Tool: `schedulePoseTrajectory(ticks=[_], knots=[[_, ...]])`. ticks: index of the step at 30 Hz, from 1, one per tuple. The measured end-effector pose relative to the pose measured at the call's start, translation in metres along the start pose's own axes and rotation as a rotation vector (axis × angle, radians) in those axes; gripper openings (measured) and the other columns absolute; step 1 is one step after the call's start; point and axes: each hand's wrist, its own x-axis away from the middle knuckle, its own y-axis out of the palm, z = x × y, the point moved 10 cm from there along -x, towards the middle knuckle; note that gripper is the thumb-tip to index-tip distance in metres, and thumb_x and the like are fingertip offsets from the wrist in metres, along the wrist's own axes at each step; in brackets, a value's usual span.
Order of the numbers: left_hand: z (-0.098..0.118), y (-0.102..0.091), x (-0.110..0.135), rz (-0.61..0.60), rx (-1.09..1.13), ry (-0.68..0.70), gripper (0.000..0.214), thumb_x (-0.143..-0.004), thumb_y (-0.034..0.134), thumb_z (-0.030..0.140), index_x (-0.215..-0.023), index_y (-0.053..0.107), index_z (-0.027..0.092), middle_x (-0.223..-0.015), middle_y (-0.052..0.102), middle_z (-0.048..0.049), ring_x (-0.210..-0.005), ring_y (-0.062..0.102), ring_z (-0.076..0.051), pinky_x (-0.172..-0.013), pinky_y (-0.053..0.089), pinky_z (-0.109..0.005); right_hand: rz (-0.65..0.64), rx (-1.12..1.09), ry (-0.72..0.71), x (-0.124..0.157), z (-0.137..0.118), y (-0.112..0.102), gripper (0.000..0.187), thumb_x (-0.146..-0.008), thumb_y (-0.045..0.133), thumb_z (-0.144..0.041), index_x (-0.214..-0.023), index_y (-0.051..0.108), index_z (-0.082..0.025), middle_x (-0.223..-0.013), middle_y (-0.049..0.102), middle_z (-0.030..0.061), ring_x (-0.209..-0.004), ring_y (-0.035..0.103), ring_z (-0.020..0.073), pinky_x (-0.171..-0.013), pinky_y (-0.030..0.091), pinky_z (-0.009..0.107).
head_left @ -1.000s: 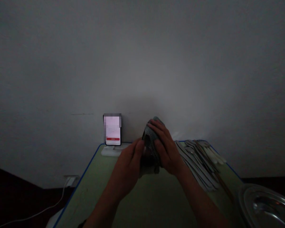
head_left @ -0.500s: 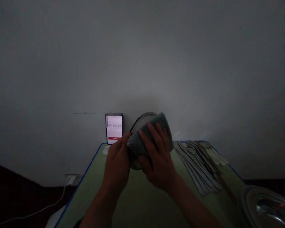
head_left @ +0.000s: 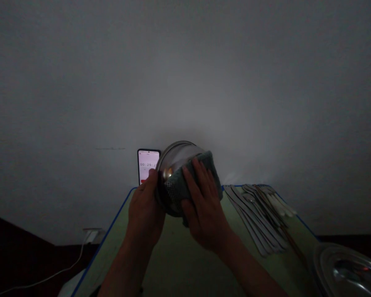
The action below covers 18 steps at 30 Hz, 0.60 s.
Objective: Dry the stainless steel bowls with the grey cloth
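A round, shiny metal bowl (head_left: 170, 161) is held up above the table, tilted with one face toward me. My left hand (head_left: 146, 210) grips its left rim, thumb on the near side and the other fingers mostly hidden behind. My right hand (head_left: 204, 206) presses a folded grey-green cloth (head_left: 214, 173) against the bowl's right side, its fingers lying over the cloth. The cloth covers much of the bowl's lower right part.
A phone (head_left: 146, 159) showing a timer leans on the wall behind the bowl. Several long metal utensils and chopsticks (head_left: 256, 218) lie at the table's right side. Metal dishes (head_left: 343, 268) stand at the front right. A white cable (head_left: 77, 262) hangs by the left table edge.
The bowl has turned and shifted left, so more of its shiny surface shows and it covers part of the phone. Both hands moved with it, still gripping bowl and cloth.
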Motion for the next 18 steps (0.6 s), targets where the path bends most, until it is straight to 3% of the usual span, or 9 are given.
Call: schedulePoseTrajectory(ticks=[4, 6, 8, 11, 13, 15, 18], knots=[[-0.002, 0.012, 0.013, -0.035, -0.073, -0.033, 0.036, -0.090, 0.056, 0.037, -0.063, 0.071, 0.017, -0.056, 0.066, -0.0001, -0.045, 0.053, -0.009, -0.047, 0.041, -0.019, 0.190, -0.121, 0.251, 0.004, 0.053, -0.018, 0.055, -0.100, 0.027, -0.033, -0.153, 0.010, -0.029, -0.162, 0.014, 0.0051, -0.148, 0.012, 0.0234, -0.117, 0.019, 0.058], [0.004, 0.016, 0.020, -0.003, -0.110, -0.040, 0.043, -0.092, 0.052, 0.031, -0.053, 0.066, 0.017, -0.045, 0.057, 0.0018, -0.039, 0.046, -0.007, -0.041, 0.035, -0.018, 0.247, -0.157, 0.368, 0.010, 0.063, -0.021, 0.055, -0.101, 0.025, -0.033, -0.153, 0.009, -0.027, -0.162, 0.013, 0.0071, -0.148, 0.012, 0.0235, -0.117, 0.019, 0.059], [0.013, 0.017, 0.024, 0.048, -0.134, -0.022, 0.046, -0.092, 0.051, 0.025, -0.048, 0.061, 0.017, -0.040, 0.051, 0.0032, -0.036, 0.041, -0.007, -0.037, 0.030, -0.018, 0.234, -0.137, 0.372, 0.010, 0.048, -0.021, 0.056, -0.101, 0.025, -0.032, -0.153, 0.007, -0.026, -0.162, 0.010, 0.0073, -0.149, 0.009, 0.0244, -0.117, 0.018, 0.060], [0.021, 0.018, 0.023, 0.043, -0.125, 0.024, 0.042, -0.090, 0.054, 0.025, -0.049, 0.059, 0.019, -0.040, 0.050, 0.0039, -0.035, 0.038, -0.007, -0.035, 0.029, -0.018, 0.115, -0.047, 0.200, 0.001, 0.005, -0.017, 0.059, -0.100, 0.028, -0.029, -0.154, 0.006, -0.025, -0.162, 0.008, 0.0063, -0.149, 0.006, 0.0250, -0.118, 0.017, 0.059], [0.020, 0.020, 0.021, -0.001, -0.102, 0.041, 0.041, -0.091, 0.052, 0.031, -0.052, 0.061, 0.020, -0.041, 0.050, 0.0035, -0.036, 0.040, -0.009, -0.036, 0.032, -0.019, 0.078, -0.020, 0.105, -0.003, -0.006, -0.018, 0.059, -0.099, 0.031, -0.030, -0.153, 0.009, -0.027, -0.162, 0.009, 0.0047, -0.149, 0.008, 0.0250, -0.118, 0.017, 0.058], [0.017, 0.022, 0.022, -0.029, -0.086, 0.045, 0.040, -0.091, 0.051, 0.035, -0.055, 0.062, 0.021, -0.042, 0.049, 0.0032, -0.038, 0.044, -0.010, -0.038, 0.035, -0.020, 0.135, -0.048, 0.121, -0.003, 0.009, -0.026, 0.057, -0.099, 0.033, -0.032, -0.152, 0.014, -0.029, -0.162, 0.013, 0.0034, -0.149, 0.011, 0.0250, -0.118, 0.018, 0.058], [0.014, 0.018, 0.025, 0.002, -0.087, 0.040, 0.041, -0.090, 0.054, 0.028, -0.051, 0.060, 0.021, -0.042, 0.049, 0.0033, -0.041, 0.048, -0.010, -0.040, 0.038, -0.019, 0.281, -0.154, 0.328, 0.006, 0.055, -0.034, 0.054, -0.100, 0.028, -0.033, -0.152, 0.015, -0.027, -0.160, 0.020, 0.0065, -0.147, 0.018, 0.0235, -0.117, 0.022, 0.058]])
